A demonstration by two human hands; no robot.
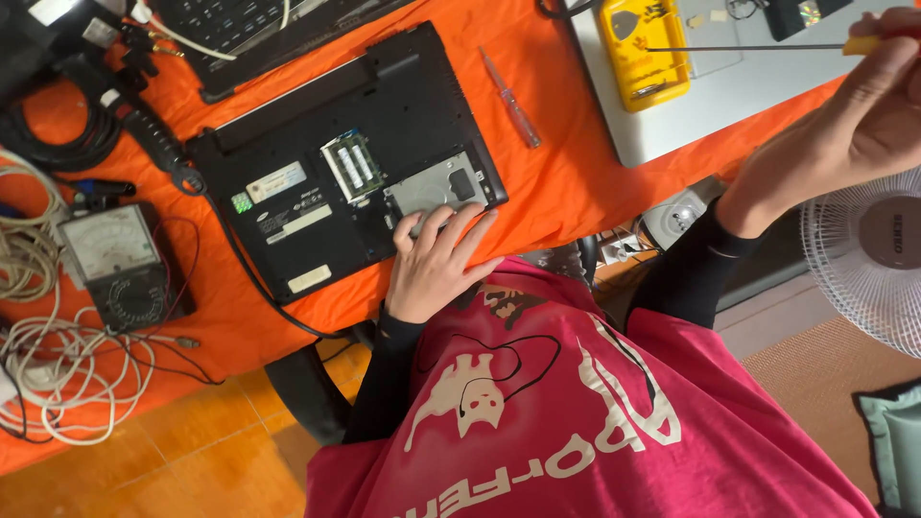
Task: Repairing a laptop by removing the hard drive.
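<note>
A black laptop [317, 153] lies upside down on an orange-covered table [556, 182], its bottom panel off, showing memory modules [351, 165] and an empty metal drive bay [436, 182]. My left hand [436, 264] rests flat on the laptop's near edge beside that bay, fingers spread, holding nothing. My right hand [868, 105] is raised at the right edge of view and grips a long thin screwdriver [748, 47] by its yellow handle, the shaft pointing left over a yellow tool case [643, 53].
A small clear-handled screwdriver [511, 99] lies on the cloth. An analog multimeter [115, 264], white cables [58, 374], black cords [67, 115] sit left. A silver laptop [729, 96] sits right, a keyboard [259, 29] behind, a white fan [868, 259] on the floor.
</note>
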